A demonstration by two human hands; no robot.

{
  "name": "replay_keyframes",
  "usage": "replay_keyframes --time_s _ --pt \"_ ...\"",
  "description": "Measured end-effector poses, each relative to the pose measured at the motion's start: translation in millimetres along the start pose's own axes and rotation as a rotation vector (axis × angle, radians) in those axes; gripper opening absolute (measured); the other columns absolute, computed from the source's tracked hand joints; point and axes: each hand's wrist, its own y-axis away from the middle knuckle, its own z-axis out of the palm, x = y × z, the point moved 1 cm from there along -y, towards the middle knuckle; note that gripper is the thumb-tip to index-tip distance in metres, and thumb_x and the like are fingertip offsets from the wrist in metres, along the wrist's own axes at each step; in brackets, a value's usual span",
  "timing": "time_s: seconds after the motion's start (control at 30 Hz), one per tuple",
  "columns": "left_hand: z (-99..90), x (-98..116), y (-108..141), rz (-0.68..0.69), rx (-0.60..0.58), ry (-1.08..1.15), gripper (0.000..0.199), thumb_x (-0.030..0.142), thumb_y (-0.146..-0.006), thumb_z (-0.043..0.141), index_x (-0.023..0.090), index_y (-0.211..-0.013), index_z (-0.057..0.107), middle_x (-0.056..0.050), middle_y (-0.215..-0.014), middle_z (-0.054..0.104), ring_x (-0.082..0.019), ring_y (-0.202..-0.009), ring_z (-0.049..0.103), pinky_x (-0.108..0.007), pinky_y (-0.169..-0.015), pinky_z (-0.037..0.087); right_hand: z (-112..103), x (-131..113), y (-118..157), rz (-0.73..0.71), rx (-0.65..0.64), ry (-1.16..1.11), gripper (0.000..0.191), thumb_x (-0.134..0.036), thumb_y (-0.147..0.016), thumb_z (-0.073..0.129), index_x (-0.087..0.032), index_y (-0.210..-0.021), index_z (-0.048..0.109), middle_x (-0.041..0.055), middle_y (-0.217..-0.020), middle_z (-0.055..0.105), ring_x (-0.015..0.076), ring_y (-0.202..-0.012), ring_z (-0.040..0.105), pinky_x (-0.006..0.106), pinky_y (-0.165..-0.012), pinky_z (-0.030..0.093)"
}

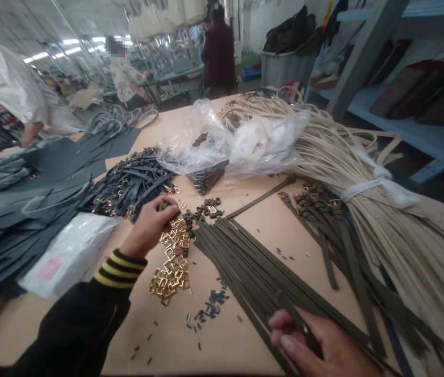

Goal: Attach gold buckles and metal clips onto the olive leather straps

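While my L grip [148, 228] pinches a small dark piece [163, 206] just above the gold buckles [171, 256], my R grip [312, 340] pinches an olive strap [287, 299] on the table [222, 345]; pink label [50, 268] on white bag [68, 256] unreadable.

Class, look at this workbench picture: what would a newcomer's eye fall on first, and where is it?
A huge bundle of long beige straps, tied with white cloth, sweeps across the right of the table. At centre, a pile of gold metal rectangular buckles lies beneath the left hand, while at lower right the right hand pinches fanned olive-brown flat straps.
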Motion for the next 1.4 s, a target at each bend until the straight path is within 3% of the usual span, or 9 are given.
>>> replay_keyframes --time_s 0.1,0.17,0.3,0.47,0.67,0.9,1.03,1.2,1.4 --pt "27.1 -15 50 -0.015 -0.03 -0.053 0.017 0.03 -0.066 0.056 0.017 -0.076 0.051 0.005 -0.055 0.043 -0.008 -0.042 0.042 -0.018 -0.037 0.035 15 -25 -18 -0.24 0.3 0.394 0.019 -0.025 -0.079 0.044 -0.018 -0.093 0.056 0.0091 -0.097 0.056 0.0198 -0.086 0.055 0.031 -0.075 0.046" --pt "45.7 -20 73 0.104 -0.013 -0.157 0.01 0.026 -0.068 0.053 0.018 -0.074 0.05 0.002 -0.062 0.047 -0.011 -0.052 0.048 -0.023 -0.046 0.042 28 -33 -37 -0.257 0.432 0.653 0.024 -0.026 -0.076 0.051 -0.018 -0.098 0.053 0.0131 -0.112 0.047 0.0237 -0.092 0.053 0.035 -0.073 0.048" --pt "75.2 -34 99 0.407 0.049 -0.367 0.007 0.013 -0.067 0.051 0.018 -0.072 0.05 -0.005 -0.088 0.049 -0.018 -0.087 0.05 -0.034 -0.08 0.044 47 -36 -70 -0.236 0.508 0.937 0.026 -0.028 -0.075 0.054 -0.02 -0.1 0.051 0.0137 -0.117 0.042 0.0263 -0.095 0.051 0.034 -0.065 0.049" --pt "92.6 -50 110 0.515 -0.002 -0.552 0.019 0.01 -0.069 0.048 0.018 -0.086 0.051 -0.009 -0.105 0.042 -0.018 -0.09 0.05 -0.029 -0.076 0.047 41 -28 -77 -0.204 0.585 1.022 0.022 -0.028 -0.081 0.045 -0.022 -0.102 0.05 0.0112 -0.112 0.043 0.0216 -0.084 0.055 0.028 -0.058 0.048" --pt "104.8 -43 92 0.598 -0.047 -0.876 0.021 0.013 -0.07 0.05 0.02 -0.09 0.05 -0.01 -0.114 0.041 -0.024 -0.098 0.044 -0.035 -0.074 0.048 6 -10 -73 -0.118 0.746 1.079 0.027 -0.028 -0.081 0.044 -0.018 -0.105 0.053 0.0132 -0.111 0.043 0.0211 -0.083 0.055 0.028 -0.06 0.047" --pt "103.1 -24 63 0.594 0.017 -0.909 0.025 0.028 -0.07 0.057 0.018 -0.092 0.05 -0.013 -0.127 0.032 -0.029 -0.105 0.037 -0.043 -0.078 0.043 -7 -5 -73 -0.14 0.798 1.064 0.027 -0.027 -0.081 0.045 -0.016 -0.103 0.055 0.0135 -0.11 0.045 0.0213 -0.081 0.056 0.029 -0.06 0.047" --pt "86.6 -18 25 0.583 0.077 -0.949 0.029 0.033 -0.075 0.051 0.016 -0.099 0.05 -0.015 -0.129 0.032 -0.03 -0.109 0.036 -0.044 -0.085 0.038 -7 -4 -74 -0.136 0.791 1.047 0.027 -0.028 -0.081 0.044 -0.016 -0.103 0.054 0.013 -0.109 0.046 0.0211 -0.079 0.056 0.029 -0.058 0.047" --pt "81.4 -28 -24 0.482 -0.032 -0.924 0.034 0.035 -0.08 0.042 0.012 -0.105 0.048 -0.018 -0.122 0.042 -0.028 -0.109 0.04 -0.044 -0.089 0.035 -10 -1 -74 -0.133 0.786 1.044 0.026 -0.031 -0.081 0.045 -0.018 -0.102 0.054 0.0117 -0.11 0.045 0.0212 -0.082 0.056 0.028 -0.059 0.046" --pt "86.6 -37 10 0.601 -0.262 -0.856 0.03 0.029 -0.085 0.034 0.014 -0.106 0.05 -0.01 -0.118 0.049 -0.018 -0.112 0.041 -0.032 -0.097 0.031 -11 -14 -63 -0.149 0.759 0.933 0.027 -0.024 -0.085 0.034 -0.011 -0.106 0.045 0.0121 -0.103 0.051 0.0205 -0.084 0.055 0.027 -0.064 0.042"
